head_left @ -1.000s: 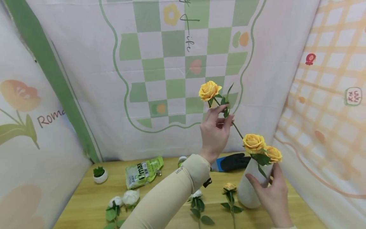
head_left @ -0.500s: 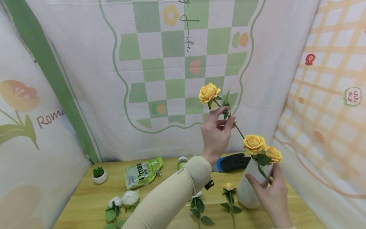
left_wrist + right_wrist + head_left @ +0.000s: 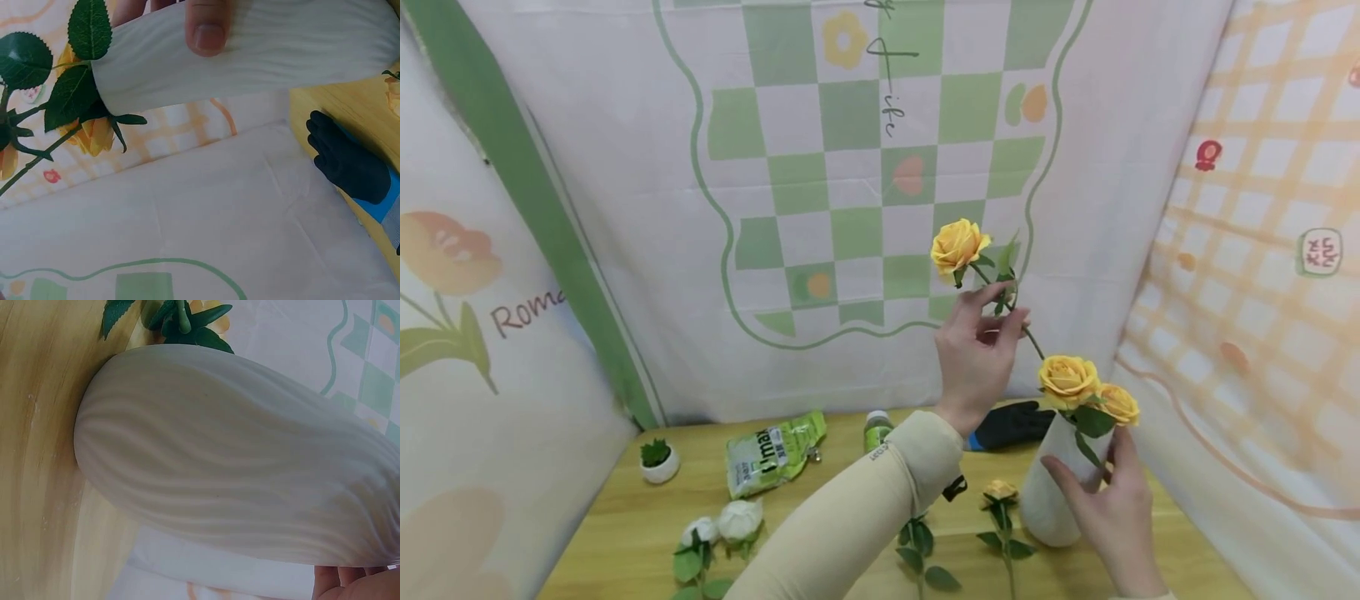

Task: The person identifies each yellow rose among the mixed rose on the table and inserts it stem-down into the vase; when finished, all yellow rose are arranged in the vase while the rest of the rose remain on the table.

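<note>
In the head view my left hand (image 3: 976, 358) pinches the stem of a yellow rose (image 3: 958, 248), raised to the upper left of the white vase (image 3: 1051, 496). The stem slants down toward the vase mouth, its lower end hidden behind two yellow roses (image 3: 1069, 381) standing there. My right hand (image 3: 1116, 508) holds the vase, thumb on the front and fingers behind. Fine swirling ridges cover the vase (image 3: 231, 456) in the right wrist view, its base on the wooden table. In the left wrist view, the right thumb (image 3: 208, 34) presses on the vase wall.
A yellow rose (image 3: 1000, 508) lies on the table (image 3: 842, 521) left of the vase, white roses (image 3: 740, 521) farther left. Along the back sit a potted plant (image 3: 658, 461), a green pouch (image 3: 773, 452), a bottle (image 3: 877, 431) and a black-and-blue glove (image 3: 1011, 425). Printed cloth surrounds the table.
My left hand and its rose have shifted slightly right and down, toward the vase. The right hand stays on the vase, which keeps its place.
</note>
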Tool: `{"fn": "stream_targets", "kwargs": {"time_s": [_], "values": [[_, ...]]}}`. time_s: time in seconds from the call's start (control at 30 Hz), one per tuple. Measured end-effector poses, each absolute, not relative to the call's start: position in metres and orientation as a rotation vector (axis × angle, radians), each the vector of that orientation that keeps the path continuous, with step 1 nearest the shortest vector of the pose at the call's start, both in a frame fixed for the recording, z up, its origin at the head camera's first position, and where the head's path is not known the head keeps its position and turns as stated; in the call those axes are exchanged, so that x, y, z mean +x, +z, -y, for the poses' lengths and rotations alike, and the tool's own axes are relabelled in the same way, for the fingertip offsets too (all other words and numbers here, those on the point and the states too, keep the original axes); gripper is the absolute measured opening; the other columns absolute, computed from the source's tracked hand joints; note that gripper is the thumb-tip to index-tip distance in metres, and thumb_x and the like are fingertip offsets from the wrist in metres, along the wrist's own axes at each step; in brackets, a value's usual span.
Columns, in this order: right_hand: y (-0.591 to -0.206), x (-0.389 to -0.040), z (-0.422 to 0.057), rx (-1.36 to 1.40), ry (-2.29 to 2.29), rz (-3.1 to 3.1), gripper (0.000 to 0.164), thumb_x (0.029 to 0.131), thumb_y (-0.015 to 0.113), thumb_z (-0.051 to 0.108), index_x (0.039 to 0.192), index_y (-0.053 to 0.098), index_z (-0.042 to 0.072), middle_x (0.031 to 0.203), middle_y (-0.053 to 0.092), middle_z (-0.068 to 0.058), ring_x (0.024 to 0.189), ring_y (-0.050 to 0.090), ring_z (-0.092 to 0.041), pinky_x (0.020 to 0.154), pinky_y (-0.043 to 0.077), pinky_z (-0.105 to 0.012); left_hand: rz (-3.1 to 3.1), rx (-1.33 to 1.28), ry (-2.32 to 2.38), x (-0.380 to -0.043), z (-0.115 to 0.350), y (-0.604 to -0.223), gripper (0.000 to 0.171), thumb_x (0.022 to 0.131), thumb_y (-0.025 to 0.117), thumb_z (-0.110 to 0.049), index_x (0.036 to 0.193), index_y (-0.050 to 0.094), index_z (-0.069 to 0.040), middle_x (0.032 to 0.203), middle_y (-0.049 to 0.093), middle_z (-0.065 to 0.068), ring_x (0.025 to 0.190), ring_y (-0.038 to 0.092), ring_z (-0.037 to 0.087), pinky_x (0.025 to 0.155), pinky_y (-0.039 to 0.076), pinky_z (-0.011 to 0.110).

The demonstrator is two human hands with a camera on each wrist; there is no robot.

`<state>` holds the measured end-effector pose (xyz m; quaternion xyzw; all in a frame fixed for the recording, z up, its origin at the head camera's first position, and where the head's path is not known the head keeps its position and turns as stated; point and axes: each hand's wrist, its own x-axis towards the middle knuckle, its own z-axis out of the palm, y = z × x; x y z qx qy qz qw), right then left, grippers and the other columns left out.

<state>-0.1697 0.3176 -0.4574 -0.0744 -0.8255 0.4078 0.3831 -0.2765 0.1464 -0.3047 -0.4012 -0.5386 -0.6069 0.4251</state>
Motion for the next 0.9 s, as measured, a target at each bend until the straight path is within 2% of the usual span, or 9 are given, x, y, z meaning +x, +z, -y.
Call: {"fn": "stream_targets", "kwargs": {"time_s": [0.13, 0.27, 0.43, 0.6, 0.67, 0.9], "values": [[-0.4567, -0.1702, -0.3178, -0.176, 1.053, 2.106, 0.095, 0.078, 0.101, 0.015, 0.158, 0.049, 0.012, 0.135, 0.067, -0.015, 0.115, 0.062, -0.022, 0.086, 0.038, -0.003, 1.321, -1.007, -1.485, -0.2786, -0.1417, -0.3011, 0.028, 0.101, 0.075, -0.002, 0.128, 0.068, 0.001, 0.109, 0.067, 0.017, 0.076, 0.080, 0.015, 0.069, 0.062, 0.017], [-0.4576, -0.1708, -0.3188, -0.180, 1.055, 2.101, 0.097, 0.077, 0.101, 0.016, 0.159, 0.049, 0.013, 0.137, 0.066, -0.016, 0.115, 0.063, -0.028, 0.085, 0.038, -0.004, 1.319, -1.012, -1.479, -0.2789, -0.1390, -0.2985, 0.029, 0.101, 0.076, -0.002, 0.129, 0.068, 0.001, 0.110, 0.068, 0.016, 0.077, 0.079, 0.014, 0.069, 0.062, 0.018], [-0.4572, -0.1706, -0.3182, -0.181, 1.037, 2.103, 0.097, 0.077, 0.101, 0.015, 0.158, 0.049, 0.012, 0.134, 0.067, -0.015, 0.114, 0.062, -0.024, 0.085, 0.037, -0.004, 1.320, -1.011, -1.485, -0.2786, -0.1384, -0.2981, 0.029, 0.101, 0.076, -0.003, 0.129, 0.069, 0.001, 0.111, 0.068, 0.016, 0.077, 0.079, 0.011, 0.069, 0.062, 0.018], [-0.4580, -0.1712, -0.3182, -0.177, 1.063, 2.087, 0.094, 0.076, 0.101, 0.013, 0.156, 0.051, 0.012, 0.135, 0.067, -0.013, 0.112, 0.056, 0.004, 0.087, 0.039, -0.003, 1.350, -1.035, -1.466, -0.2761, -0.1417, -0.3005, 0.029, 0.101, 0.076, -0.004, 0.129, 0.070, 0.000, 0.111, 0.068, 0.016, 0.080, 0.078, 0.009, 0.070, 0.062, 0.017], [-0.4585, -0.1716, -0.3184, -0.167, 1.077, 2.081, 0.094, 0.076, 0.101, 0.012, 0.155, 0.051, 0.012, 0.136, 0.066, -0.013, 0.111, 0.053, 0.010, 0.087, 0.040, -0.002, 1.367, -1.045, -1.459, -0.2749, -0.1430, -0.3019, 0.029, 0.101, 0.076, -0.003, 0.129, 0.070, 0.000, 0.112, 0.068, 0.015, 0.081, 0.078, 0.008, 0.071, 0.061, 0.016], [-0.4590, -0.1718, -0.3188, -0.177, 1.073, 2.095, 0.093, 0.077, 0.101, 0.014, 0.155, 0.051, 0.012, 0.136, 0.066, -0.014, 0.112, 0.055, 0.005, 0.086, 0.040, -0.001, 1.397, -1.059, -1.433, -0.2729, -0.1455, -0.3055, 0.030, 0.101, 0.076, -0.004, 0.131, 0.069, -0.001, 0.114, 0.067, 0.015, 0.084, 0.078, 0.007, 0.073, 0.061, 0.014]]}}
